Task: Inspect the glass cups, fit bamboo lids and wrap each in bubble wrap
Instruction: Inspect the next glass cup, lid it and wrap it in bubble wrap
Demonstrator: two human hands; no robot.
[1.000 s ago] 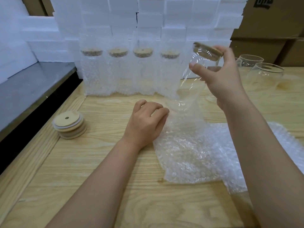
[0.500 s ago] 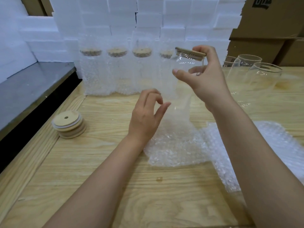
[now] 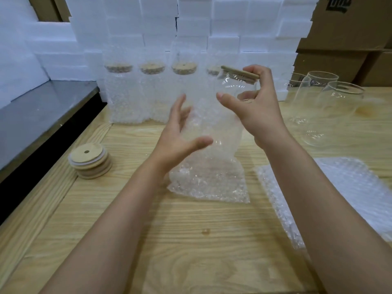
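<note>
My right hand (image 3: 257, 111) grips a clear glass cup (image 3: 234, 87) near its top, held above the table; a bamboo lid (image 3: 239, 74) sits on it, slightly tilted. The cup's lower part stands in a sheet of bubble wrap (image 3: 209, 164) that trails down onto the wooden table (image 3: 191, 240). My left hand (image 3: 180, 134) is open with spread fingers against the left side of the wrap. Several wrapped, lidded cups (image 3: 182, 90) stand in a row behind.
A stack of bamboo lids (image 3: 90, 160) lies at the left. Bare glass cups (image 3: 331, 102) stand at the right. More bubble wrap (image 3: 347, 187) lies under my right forearm. White foam blocks (image 3: 191, 28) and cardboard boxes (image 3: 350, 39) line the back.
My right hand has carried the lidded cup left and toward me. My left hand has lifted off the table and opened against the wrap, which has risen with the cup.
</note>
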